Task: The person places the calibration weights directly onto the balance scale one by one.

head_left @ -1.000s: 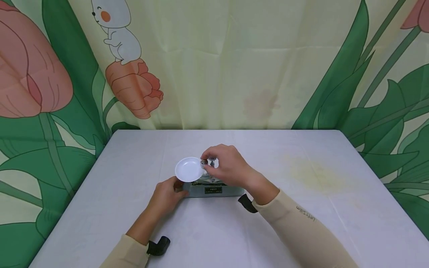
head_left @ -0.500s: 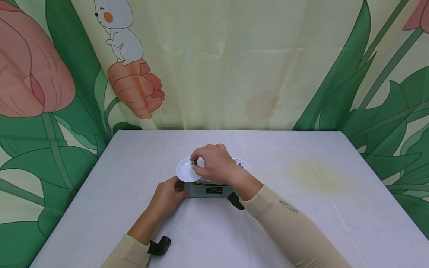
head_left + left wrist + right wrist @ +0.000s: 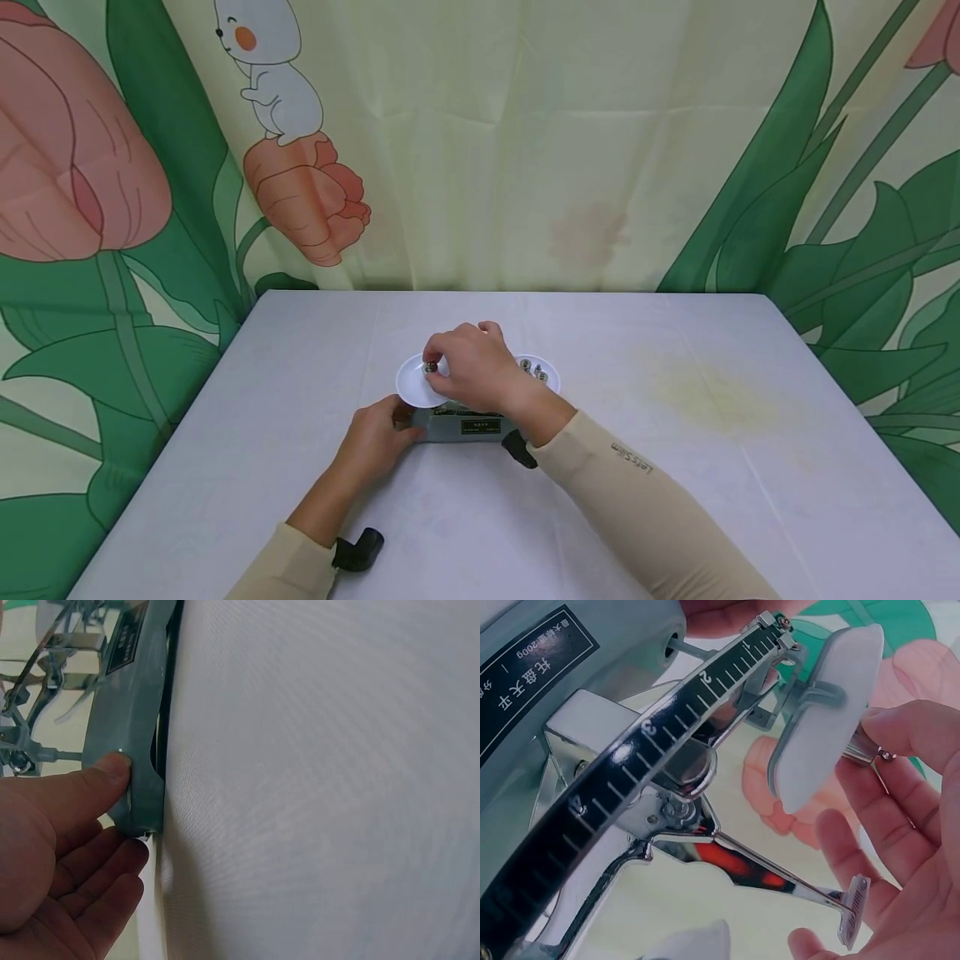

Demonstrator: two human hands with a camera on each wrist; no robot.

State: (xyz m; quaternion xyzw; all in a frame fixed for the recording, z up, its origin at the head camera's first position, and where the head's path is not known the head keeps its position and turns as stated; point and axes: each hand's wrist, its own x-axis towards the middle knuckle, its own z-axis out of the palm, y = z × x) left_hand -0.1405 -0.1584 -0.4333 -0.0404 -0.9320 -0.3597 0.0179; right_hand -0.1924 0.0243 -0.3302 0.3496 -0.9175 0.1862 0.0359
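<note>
A pan balance with a grey-green base (image 3: pixel 457 429) stands on the table. My left hand (image 3: pixel 375 437) grips the base's left end, its thumb (image 3: pixel 94 787) lying on the front face and the fingers around the end. Over the white left pan (image 3: pixel 409 387), my right hand (image 3: pixel 476 367) pinches a small cylindrical metal weight (image 3: pixel 861 750) between thumb and fingers. In the right wrist view the weight is at the face of that pan (image 3: pixel 829 720). Several small metal weights (image 3: pixel 540 373) sit on the right pan (image 3: pixel 552 380), which the right hand partly hides.
The graduated black beam (image 3: pixel 641 739) crosses the front of the balance, and a metal pointer arm (image 3: pixel 757 874) runs close to the right fingers. White cloth covers the table (image 3: pixel 660 467). Behind it hangs a printed curtain (image 3: pixel 480 167).
My right hand has carried the weight leftward from the balance's middle to over the left pan, uncovering the right pan and its weights. The left hand keeps its hold on the base.
</note>
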